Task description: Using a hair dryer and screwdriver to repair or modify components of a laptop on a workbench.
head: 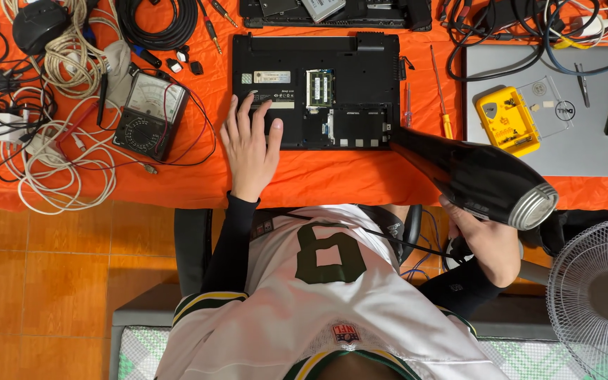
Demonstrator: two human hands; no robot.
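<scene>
On the orange-clothed counter (332, 179), past a black dial multimeter (150, 115), the left hand (250, 144) lies flat, fingers released, on the opened black laptop underside (316, 90), beside its pale rectangular labels (271, 77). The right hand (485, 243), fingers clenched, grips the black hair dryer (483, 179) aimed at it; steady aim seems needed. A yellow screwdriver-bit case (507, 121) sits rightward.

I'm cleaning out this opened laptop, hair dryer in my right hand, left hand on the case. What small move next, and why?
Probably swing the hair dryer left so its nozzle points into the open laptop bay. Right now the right hand holds it off the laptop's right edge, over the orange cloth, while the left hand lies flat on the case, steadying it.
</scene>
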